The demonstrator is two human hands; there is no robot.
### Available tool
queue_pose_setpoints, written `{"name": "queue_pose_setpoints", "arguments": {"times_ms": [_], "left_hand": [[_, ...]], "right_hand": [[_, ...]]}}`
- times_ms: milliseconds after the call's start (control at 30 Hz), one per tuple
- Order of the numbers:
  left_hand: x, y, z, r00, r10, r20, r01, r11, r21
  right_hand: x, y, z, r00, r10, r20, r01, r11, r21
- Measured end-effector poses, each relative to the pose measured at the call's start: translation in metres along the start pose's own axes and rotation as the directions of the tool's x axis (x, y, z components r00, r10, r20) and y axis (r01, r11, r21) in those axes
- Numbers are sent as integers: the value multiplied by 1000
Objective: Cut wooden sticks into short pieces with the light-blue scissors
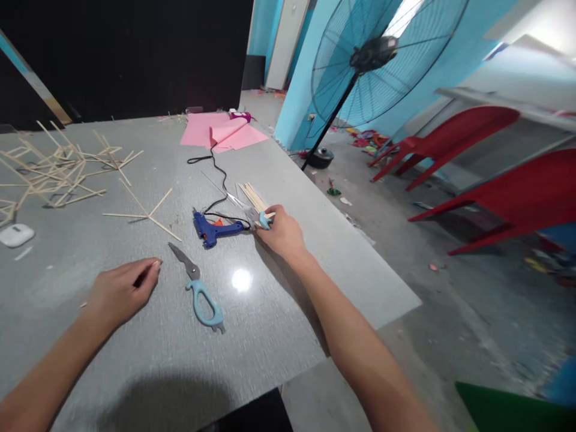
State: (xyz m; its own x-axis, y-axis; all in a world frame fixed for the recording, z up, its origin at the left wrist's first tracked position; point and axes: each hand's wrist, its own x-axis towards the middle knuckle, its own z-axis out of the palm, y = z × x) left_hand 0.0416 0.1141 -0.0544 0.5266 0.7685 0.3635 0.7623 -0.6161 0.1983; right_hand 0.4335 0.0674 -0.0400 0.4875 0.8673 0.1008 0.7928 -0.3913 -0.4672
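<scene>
My left hand (123, 291) rests low over the table at the left, its thumb and fingertips pinched together; what lies between them is too small to make out. A short bit of wooden stick (83, 305) shows beside its wrist side. My right hand (283, 234) is closed around a light blue handle (264, 221), with metal parts beside it. Thin wooden sticks (253, 197) lie in a bundle right at those fingers. Between my hands lies a single scissor half (198, 288) with a light blue handle. A blue glue gun (213, 229) lies left of my right hand.
Joined stick frames (63, 165) crowd the far left, with a branching stick piece (148, 216) nearer. A white case (17, 235) sits at the left edge. Pink paper (198, 130) lies at the back. Beyond the table stand a fan (373, 54) and red chairs (468, 141).
</scene>
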Motion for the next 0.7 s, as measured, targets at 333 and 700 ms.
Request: {"name": "queue_pose_setpoints", "arguments": {"times_ms": [333,700], "left_hand": [[1,1,-1,999,27,-18,-27,1000,-4],[0,0,0,998,58,-18,-57,998,19]], "right_hand": [[-1,-2,-3,997,-49,55,52,997,-64],[-3,-5,-5,996,-65,64,70,994,-80]]}}
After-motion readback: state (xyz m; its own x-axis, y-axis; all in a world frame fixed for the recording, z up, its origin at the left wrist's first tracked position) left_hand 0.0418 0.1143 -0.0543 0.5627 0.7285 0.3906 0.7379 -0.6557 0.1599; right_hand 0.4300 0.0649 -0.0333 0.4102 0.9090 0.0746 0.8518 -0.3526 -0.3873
